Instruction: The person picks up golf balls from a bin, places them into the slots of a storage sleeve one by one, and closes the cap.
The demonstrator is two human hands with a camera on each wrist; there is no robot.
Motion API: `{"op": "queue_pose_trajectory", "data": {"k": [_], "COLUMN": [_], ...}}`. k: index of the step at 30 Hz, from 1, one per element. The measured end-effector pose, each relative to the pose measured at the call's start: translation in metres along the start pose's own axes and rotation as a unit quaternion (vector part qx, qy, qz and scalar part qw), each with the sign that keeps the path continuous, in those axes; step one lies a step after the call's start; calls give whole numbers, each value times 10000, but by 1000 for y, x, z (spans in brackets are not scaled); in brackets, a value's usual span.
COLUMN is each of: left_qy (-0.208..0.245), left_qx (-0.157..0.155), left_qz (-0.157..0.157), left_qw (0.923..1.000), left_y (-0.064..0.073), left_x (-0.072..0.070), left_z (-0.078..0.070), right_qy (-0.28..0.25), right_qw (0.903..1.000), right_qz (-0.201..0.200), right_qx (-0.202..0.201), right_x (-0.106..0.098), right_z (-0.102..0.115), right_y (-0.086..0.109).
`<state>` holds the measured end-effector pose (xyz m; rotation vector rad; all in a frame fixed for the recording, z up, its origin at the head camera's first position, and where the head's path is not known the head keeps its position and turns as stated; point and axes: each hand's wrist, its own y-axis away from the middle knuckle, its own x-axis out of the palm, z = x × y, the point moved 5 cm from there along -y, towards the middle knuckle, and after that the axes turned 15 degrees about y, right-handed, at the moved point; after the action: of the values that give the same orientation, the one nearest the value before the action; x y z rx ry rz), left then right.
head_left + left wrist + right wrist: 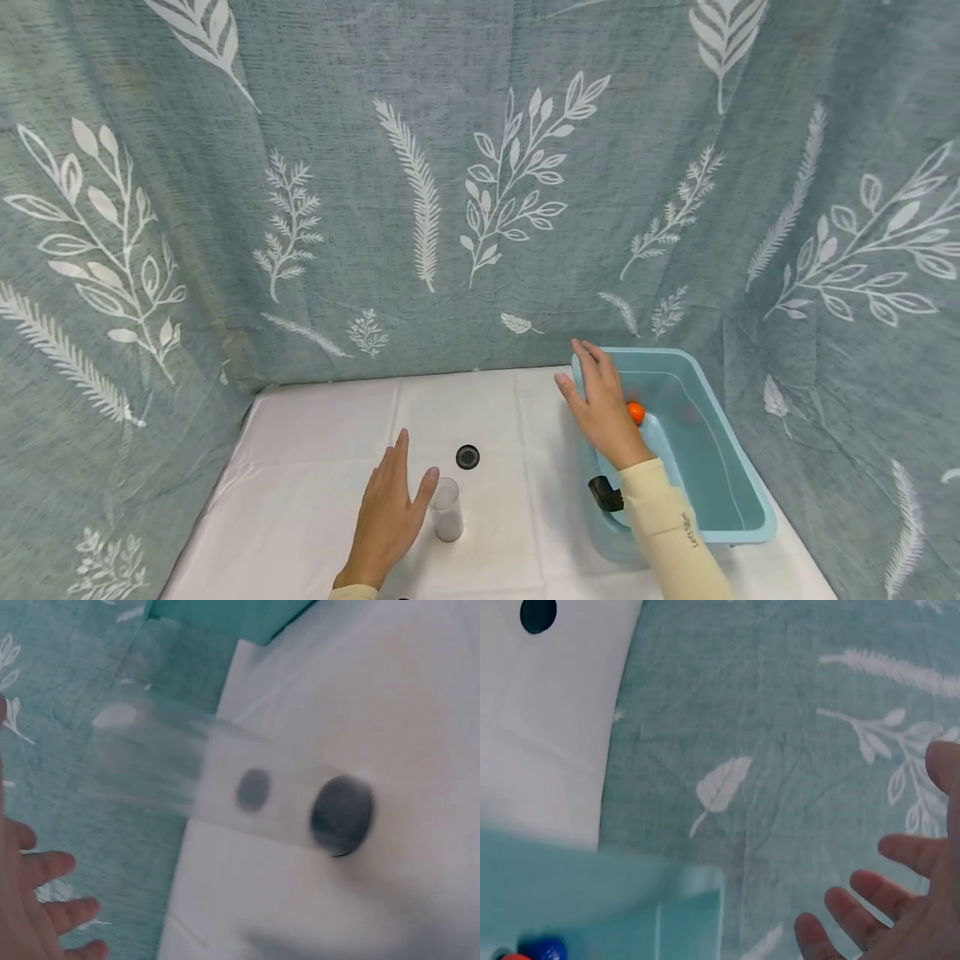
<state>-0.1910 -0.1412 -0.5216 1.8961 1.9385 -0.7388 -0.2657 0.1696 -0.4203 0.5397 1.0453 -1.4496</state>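
White-clothed table (315,467), leaf-print curtain (450,183) all round. Left hand (386,517), fingers straight, beside the clear cup (447,510); black lid (467,457) behind. Right hand (603,404), fingers relaxed, over the blue tub (720,467).

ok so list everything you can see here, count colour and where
clear tube: 1, transparent, upright on the table beside the left thumb
black cap: 1, black, flat on the table beyond the tube
plastic bin: 1, light blue, on the table's right side
orange ball: 1, orange, inside the bin by the right hand
blue ball: 1, blue, in the bin, seen from the right wrist
tablecloth: 1, white, over the table
backdrop cloth: 1, teal with white leaves, behind and at both sides
left hand: open, next to the tube
right hand: open, over the bin's near-left rim
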Motion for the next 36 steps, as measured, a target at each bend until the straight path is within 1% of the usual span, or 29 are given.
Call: {"op": "queue_pose_trajectory", "data": {"k": [3,6,10,13,17,20,22,26,29,31,34,36], "left_qy": [354,641,910,1053,1128,1163,1210,1294,1343,1316,1227,1201], "left_qx": [24,107,49,-2,-87,-199,-248,-318,-379,-397,-325,-219], "left_qz": [-122,-246,-310,-325,-305,-286,-299,-340,-357,-361,-334,-341], "left_qw": [9993,9976,9954,9939,9931,9926,9919,9905,9896,9898,9914,9919], "left_y": [6,11,16,19,24,28,29,29,28,28,27,27], "left_x": [3,8,15,21,31,38,43,49,52,53,54,53], "left_z": [7,15,27,34,40,42,43,45,46,47,48,48], "right_qy": [-225,-467,-740,-835,-937,-1009,-962,-522,-380,-432,-505,-515], "right_qw": [9992,9964,9907,9864,9802,9749,9718,9699,9648,9595,9504,9455], "right_qz": [-90,-213,-395,-482,-433,-297,-197,71,418,719,1130,1315], "right_qx": [317,679,1073,1332,1687,1961,2146,2376,2568,2688,2853,2933], "right_x": [-3,-7,-9,-7,-3,-2,-1,-1,4,10,21,27], "right_z": [-14,-31,-56,-75,-96,-111,-121,-139,-152,-160,-171,-178], "right_y": [0,1,2,1,-2,-4,-4,-5,-4,-2,2,5]}}
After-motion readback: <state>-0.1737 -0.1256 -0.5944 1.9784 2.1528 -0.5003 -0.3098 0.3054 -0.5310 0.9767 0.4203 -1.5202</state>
